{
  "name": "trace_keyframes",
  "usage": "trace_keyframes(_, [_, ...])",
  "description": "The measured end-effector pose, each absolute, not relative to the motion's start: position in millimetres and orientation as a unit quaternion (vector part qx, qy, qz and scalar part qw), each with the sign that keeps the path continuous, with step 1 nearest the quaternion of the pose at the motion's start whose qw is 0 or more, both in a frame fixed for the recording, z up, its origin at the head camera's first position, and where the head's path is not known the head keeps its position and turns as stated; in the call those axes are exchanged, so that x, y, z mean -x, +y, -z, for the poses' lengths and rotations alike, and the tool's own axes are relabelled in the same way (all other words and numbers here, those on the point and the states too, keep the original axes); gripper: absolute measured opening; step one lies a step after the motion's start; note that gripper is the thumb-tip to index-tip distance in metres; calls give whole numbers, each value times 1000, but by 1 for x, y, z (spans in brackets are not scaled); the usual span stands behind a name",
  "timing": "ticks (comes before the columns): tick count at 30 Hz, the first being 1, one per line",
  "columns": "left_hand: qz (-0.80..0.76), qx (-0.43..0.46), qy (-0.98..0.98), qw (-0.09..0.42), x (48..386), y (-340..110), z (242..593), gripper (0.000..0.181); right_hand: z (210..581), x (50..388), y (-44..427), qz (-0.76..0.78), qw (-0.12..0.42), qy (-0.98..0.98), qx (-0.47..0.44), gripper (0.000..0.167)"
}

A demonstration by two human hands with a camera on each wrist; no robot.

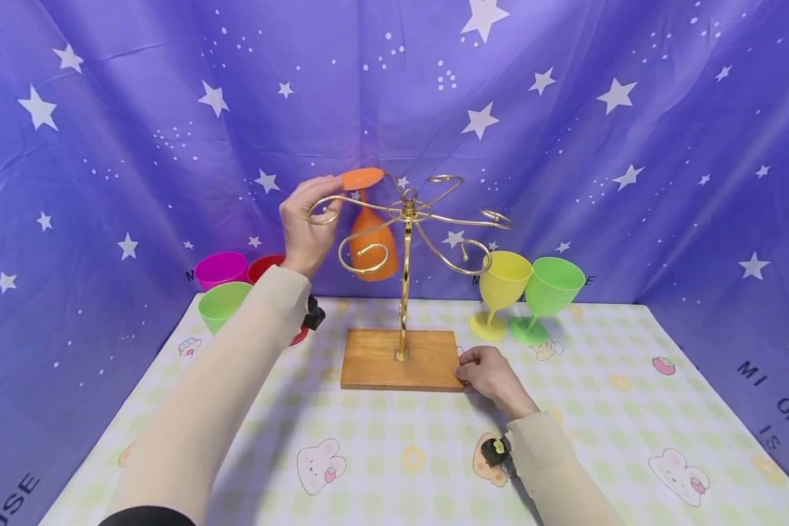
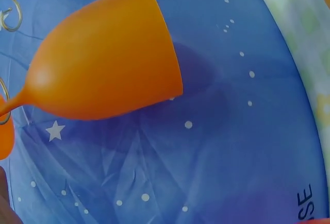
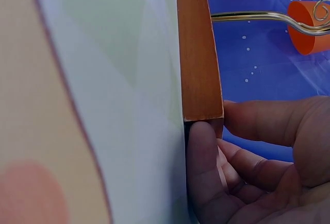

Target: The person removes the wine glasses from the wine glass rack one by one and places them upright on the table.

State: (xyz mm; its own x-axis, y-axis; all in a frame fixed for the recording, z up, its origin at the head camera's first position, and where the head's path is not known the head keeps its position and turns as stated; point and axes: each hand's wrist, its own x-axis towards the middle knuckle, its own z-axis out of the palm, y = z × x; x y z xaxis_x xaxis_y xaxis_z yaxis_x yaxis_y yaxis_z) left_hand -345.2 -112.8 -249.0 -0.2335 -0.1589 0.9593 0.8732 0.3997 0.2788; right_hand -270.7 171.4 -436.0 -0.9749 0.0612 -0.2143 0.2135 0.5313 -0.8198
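Observation:
An orange goblet (image 1: 372, 238) hangs upside down among the curled arms of a gold wire rack (image 1: 405, 285), left of its pole. My left hand (image 1: 309, 230) pinches the goblet's round foot at its edge. In the left wrist view, the orange bowl (image 2: 103, 59) fills much of the picture, its stem passing by a wire loop; only a sliver of hand shows. The rack stands on a wooden base (image 1: 375, 361). With thumb and fingers, my right hand (image 1: 496, 380) grips the base's right front corner, as the right wrist view (image 3: 263, 167) shows up close.
A yellow goblet (image 1: 505, 277) and a green goblet (image 1: 555, 285) stand upright at the right back. Behind my left forearm are a magenta goblet (image 1: 220, 269), another green goblet (image 1: 223, 303) and a red goblet (image 1: 263, 267). A starry purple curtain (image 1: 368, 88) backs the checked tablecloth (image 1: 368, 431).

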Motion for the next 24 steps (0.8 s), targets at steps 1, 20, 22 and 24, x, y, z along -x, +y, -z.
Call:
trace_keyframes(1, [465,287,-627,555,346,-113,249,19,436,271,171,478,80,871,-79,18])
trace_keyframes(20, [380,353,-623,585,369,-133,259,10,437,270,172,485,80,867,-78,16])
trace_keyframes(22, [369,366,-627,580,370,-137,259,9,437,270,172,486,79,867,-76,16])
trace_keyframes(24, [358,378,-630,575,371,-140,258,9,436,270,172,487,79,866,-76,15])
